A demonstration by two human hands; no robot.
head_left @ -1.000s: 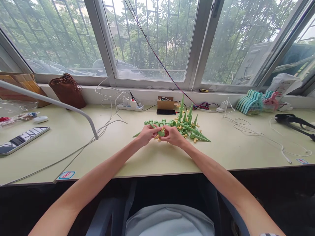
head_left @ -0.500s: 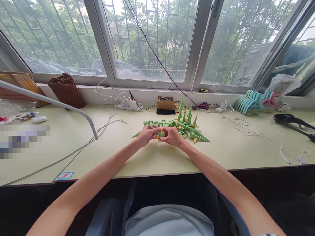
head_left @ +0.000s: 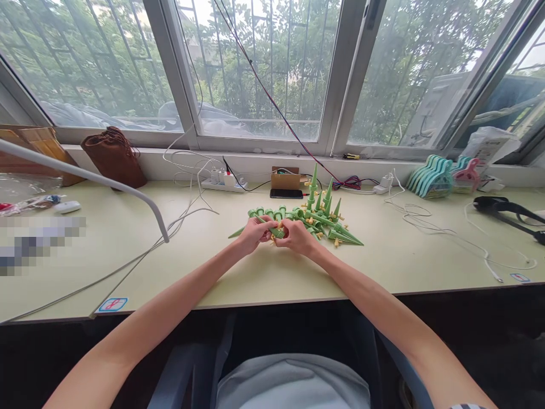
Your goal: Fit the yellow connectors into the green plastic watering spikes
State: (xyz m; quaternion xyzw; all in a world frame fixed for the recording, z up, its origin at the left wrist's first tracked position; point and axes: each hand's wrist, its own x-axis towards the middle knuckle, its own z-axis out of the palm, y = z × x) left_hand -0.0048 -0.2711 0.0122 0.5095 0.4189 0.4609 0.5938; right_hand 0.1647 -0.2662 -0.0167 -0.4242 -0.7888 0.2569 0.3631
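My left hand (head_left: 252, 233) is closed around a green plastic plant watering spike (head_left: 278, 233), held low over the desk. From the other side my right hand (head_left: 298, 237) pinches at the same spike, by its small yellow valve (head_left: 280, 225); the fingers partly hide this contact. Just beyond my hands lies a heap of similar spikes (head_left: 347, 237), several on their sides. At the right of the heap, a few spikes stand with their points up (head_left: 314, 184), yellow valves sticking out.
Behind the heap are a phone (head_left: 286, 193) and a small cardboard box (head_left: 285, 180). A power strip (head_left: 225, 183) and white cables lie back left, near a brown pouch (head_left: 114, 158). A grey curved bar (head_left: 123, 184) crosses the left. Teal hangers (head_left: 431, 177) stand right.
Both hands stay in nearly the same place, with only slight finger movement around the spike and its yellow valve. The heap looks unchanged.
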